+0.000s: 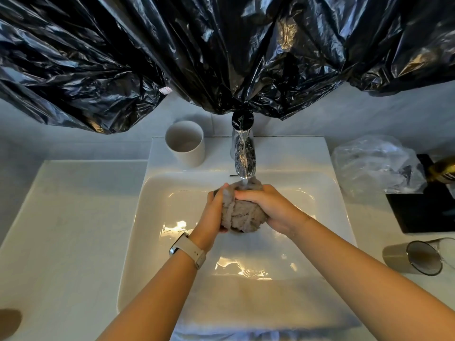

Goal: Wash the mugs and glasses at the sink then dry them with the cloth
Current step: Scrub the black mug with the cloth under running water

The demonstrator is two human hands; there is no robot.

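Left hand [213, 209] and right hand [269, 208] grip cloth [242, 214] (wadded) under running tap [243, 153].

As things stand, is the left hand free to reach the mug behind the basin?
Probably not at once: the left hand grips the wet cloth together with the right hand under the tap. Nothing stands between it and the mug, so once it lets go the way looks free.

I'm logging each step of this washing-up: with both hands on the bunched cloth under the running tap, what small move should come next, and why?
Probably squeeze the water out of the grey cloth over the basin. The left hand and right hand both grip it bunched under the tap's stream, so it looks soaked, while the white mug and the glass lying on its side wait untouched.
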